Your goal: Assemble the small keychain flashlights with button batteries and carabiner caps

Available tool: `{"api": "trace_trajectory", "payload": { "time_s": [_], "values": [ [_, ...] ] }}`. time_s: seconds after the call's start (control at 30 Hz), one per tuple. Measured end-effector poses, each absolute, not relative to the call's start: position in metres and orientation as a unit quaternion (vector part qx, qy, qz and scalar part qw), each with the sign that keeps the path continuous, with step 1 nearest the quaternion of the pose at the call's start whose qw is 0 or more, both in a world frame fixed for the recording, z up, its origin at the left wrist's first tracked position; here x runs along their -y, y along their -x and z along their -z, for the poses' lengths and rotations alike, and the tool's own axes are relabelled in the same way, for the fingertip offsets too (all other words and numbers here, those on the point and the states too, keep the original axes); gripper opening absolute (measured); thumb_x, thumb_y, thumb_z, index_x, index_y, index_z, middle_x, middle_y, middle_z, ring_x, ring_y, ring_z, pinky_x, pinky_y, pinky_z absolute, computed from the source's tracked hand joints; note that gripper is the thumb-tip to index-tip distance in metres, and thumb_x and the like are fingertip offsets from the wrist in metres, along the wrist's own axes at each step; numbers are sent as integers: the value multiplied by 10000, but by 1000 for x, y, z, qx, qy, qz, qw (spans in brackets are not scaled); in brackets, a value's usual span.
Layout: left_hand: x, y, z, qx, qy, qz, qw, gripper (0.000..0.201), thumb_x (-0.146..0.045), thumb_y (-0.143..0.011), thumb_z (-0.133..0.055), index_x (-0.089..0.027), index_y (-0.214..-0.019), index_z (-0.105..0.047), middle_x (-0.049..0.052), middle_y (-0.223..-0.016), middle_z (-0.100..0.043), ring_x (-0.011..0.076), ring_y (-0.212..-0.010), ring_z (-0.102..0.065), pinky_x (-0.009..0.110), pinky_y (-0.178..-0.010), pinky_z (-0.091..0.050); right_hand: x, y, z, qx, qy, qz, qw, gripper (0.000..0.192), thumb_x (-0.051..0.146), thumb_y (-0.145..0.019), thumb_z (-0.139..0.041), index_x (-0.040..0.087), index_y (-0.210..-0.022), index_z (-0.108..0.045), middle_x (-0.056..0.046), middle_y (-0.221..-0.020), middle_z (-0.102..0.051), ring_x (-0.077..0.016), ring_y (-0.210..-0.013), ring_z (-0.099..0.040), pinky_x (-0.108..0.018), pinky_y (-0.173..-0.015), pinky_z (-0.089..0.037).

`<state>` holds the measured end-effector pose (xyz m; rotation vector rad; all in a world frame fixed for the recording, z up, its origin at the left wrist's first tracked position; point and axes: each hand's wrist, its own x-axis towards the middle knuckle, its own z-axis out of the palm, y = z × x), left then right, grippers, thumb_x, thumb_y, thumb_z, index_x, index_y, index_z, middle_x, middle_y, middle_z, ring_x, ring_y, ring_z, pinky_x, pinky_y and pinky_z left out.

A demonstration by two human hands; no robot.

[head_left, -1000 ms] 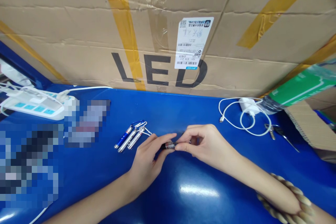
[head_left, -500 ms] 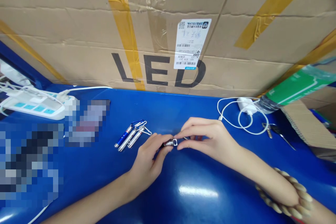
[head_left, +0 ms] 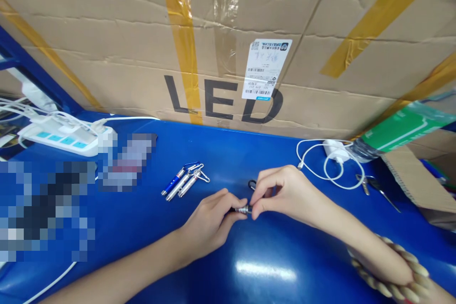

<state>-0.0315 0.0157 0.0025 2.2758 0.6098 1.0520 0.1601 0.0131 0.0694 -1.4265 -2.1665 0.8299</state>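
Glossy blue tabletop (head_left: 142, 228), cardboard box behind. My left hand (head_left: 210, 221) and right hand (head_left: 281, 194) both pinch small silver-black keychain torch (head_left: 242, 209) between fingertips. Seems mid-assembly; next needs steady twist.

Three small keychain torches (head_left: 185, 181) lie side by side on the tabletop (head_left: 270, 270); one more torch (head_left: 242, 209) sits between two hands; one power strip (head_left: 62, 135); one white charger (head_left: 335, 151); one cardboard box (head_left: 107, 52); one green-labelled bottle (head_left: 399, 129).

Glossy blue table (head_left: 221, 161), brown cardboard box (head_left: 107, 57) with black LED lettering, yellow tape, white label (head_left: 265, 69), white cable (head_left: 317, 164)
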Motion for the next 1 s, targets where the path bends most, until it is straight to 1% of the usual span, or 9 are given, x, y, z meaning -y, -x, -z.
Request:
{"api": "trace_trajectory", "payload": {
  "time_s": [0.07,0.13,0.27,0.43,0.5,0.63,0.77,0.87,1.0],
  "values": [
    [-16,31,-1,-221,-851,-393,268,125,-165,-928,-440,-176,-842,-529,18,-725,-657,133,-629,-589,250,-672,-489,-13,-161,-68,782,512,-295,199,127,330,-622,-799,224,-636,-730,35,-636,-652,-97,-547,-568,-192,-464,-345],
    [-16,31,1,-217,-851,-400,262,125,-164,-926,-444,-175,-832,-526,23,-727,-657,135,-631,-594,252,-666,-494,-12,-162,-67,804,487,-284,190,102,314,-688,-760,223,-663,-721,36,-673,-655,-98,-592,-586,-189,-500,-361],
    [-15,31,0,-223,-827,-431,284,105,-146,-910,-462,-172,-833,-528,26,-713,-621,131,-651,-607,221,-645,-501,-10,-162,-69,867,411,-239,146,229,298,-906,-520,217,-774,-687,25,-758,-638,-88,-673,-601,-182,-567,-375],
    [-14,31,-1,-221,-817,-438,304,92,-106,-885,-489,-174,-842,-533,20,-716,-607,120,-642,-597,190,-611,-488,-5,-159,-72,896,397,-173,96,343,316,-962,-389,215,-775,-659,26,-718,-585,-78,-570,-563,-193,-474,-307],
    [-14,31,0,-225,-819,-431,305,90,-99,-880,-498,-176,-851,-537,19,-720,-611,118,-634,-586,183,-586,-475,-4,-159,-72,902,401,-141,81,330,303,-962,-393,222,-777,-654,26,-716,-579,-84,-555,-560,-206,-448,-273],
    [-13,30,3,-233,-812,-435,311,100,-86,-871,-519,-179,-843,-542,12,-728,-613,111,-636,-590,176,-586,-473,-1,-157,-74,906,415,-77,36,177,195,-905,-503,192,-777,-625,19,-732,-589,-99,-530,-558,-229,-425,-226],
    [-11,28,3,-234,-809,-438,315,102,-92,-862,-548,-185,-821,-547,3,-718,-617,114,-638,-593,186,-597,-486,2,-152,-78,902,425,-78,-7,164,141,-883,-503,166,-754,-601,-3,-758,-611,-114,-544,-574,-242,-443,-258],
    [-12,28,0,-227,-816,-445,291,102,-112,-884,-518,-184,-823,-558,12,-709,-631,122,-623,-591,201,-593,-498,3,-150,-79,893,434,-117,8,223,177,-914,-462,164,-743,-605,-15,-751,-634,-138,-626,-614,-238,-490,-319],
    [-15,30,-3,-213,-827,-458,248,95,-136,-907,-492,-188,-883,-568,26,-753,-681,132,-646,-618,226,-654,-513,3,-149,-75,870,449,-187,75,277,205,-932,-444,166,-716,-614,-13,-721,-662,-136,-671,-626,-219,-592,-397]
  ]
}}
